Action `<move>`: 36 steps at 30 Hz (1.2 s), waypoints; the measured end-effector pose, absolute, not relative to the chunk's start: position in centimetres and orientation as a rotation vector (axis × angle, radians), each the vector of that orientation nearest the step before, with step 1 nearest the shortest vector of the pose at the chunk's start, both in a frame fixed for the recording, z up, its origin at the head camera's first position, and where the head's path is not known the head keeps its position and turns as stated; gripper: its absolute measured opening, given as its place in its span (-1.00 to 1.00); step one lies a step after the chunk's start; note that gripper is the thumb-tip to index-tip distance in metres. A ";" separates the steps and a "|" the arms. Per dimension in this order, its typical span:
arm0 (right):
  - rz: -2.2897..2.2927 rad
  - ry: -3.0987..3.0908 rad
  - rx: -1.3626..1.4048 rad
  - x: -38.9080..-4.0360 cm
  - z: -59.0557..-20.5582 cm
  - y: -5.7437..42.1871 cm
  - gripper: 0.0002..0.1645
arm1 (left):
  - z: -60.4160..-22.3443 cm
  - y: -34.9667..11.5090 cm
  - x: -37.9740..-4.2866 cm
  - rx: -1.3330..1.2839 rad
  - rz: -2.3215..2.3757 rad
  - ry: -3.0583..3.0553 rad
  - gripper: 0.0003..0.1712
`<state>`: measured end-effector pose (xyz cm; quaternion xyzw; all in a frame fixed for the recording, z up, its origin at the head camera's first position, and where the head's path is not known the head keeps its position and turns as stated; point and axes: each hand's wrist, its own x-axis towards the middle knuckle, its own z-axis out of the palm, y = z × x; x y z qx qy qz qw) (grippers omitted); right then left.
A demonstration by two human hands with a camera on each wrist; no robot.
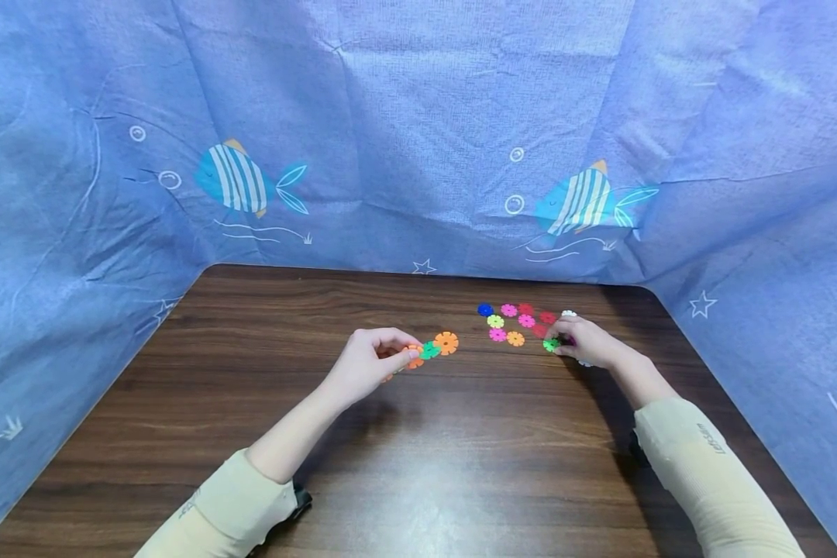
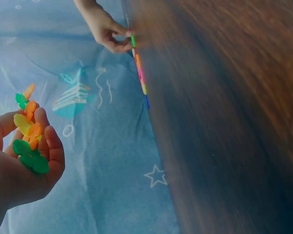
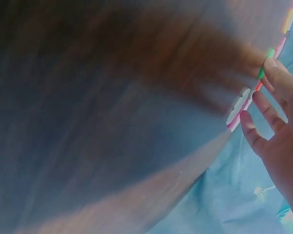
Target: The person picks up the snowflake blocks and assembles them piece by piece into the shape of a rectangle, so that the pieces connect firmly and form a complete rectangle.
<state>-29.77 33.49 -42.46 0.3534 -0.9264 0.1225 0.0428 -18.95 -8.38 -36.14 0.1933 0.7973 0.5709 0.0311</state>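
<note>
My left hand (image 1: 366, 364) pinches a chain of several notched interlocking discs. The chain's far end is an orange disc (image 1: 446, 343), joined to a green disc (image 1: 429, 350). In the left wrist view the chain runs over the palm, with a yellow disc (image 2: 23, 124) midway and another green disc (image 2: 31, 157) at its near end. At the right of the table my right hand (image 1: 589, 341) pinches a light green disc (image 1: 550, 345) between thumb and fingers, low at the tabletop. Its other fingers spread beside a white disc (image 3: 238, 105), which lies next to a pink one.
Loose discs lie grouped left of and beyond my right hand, among them a blue disc (image 1: 485, 309), a yellow-green disc (image 1: 495, 321), an orange disc (image 1: 515, 339) and several pink and red ones. The brown wooden table (image 1: 251, 325) meets a blue fish-print curtain (image 1: 418, 155).
</note>
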 end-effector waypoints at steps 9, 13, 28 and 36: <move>0.422 -2.881 0.978 -29.3 -41.9 32.9 -0.67 | -35.9 -8.4 -18.8 0.590 1.766 2.435 -0.85; 0.451 -2.732 1.021 -29.2 -42.1 33.0 -0.70 | -35.9 -8.4 -18.8 0.574 1.791 2.417 -0.80; 0.584 -2.584 0.963 -28.3 -39.1 31.7 -0.69 | -36.1 -8.5 -19.0 0.599 1.815 2.424 -0.80; 0.639 -2.517 0.986 -27.3 -36.3 29.2 -0.66 | -36.2 -8.3 -19.1 0.654 1.826 2.431 -0.81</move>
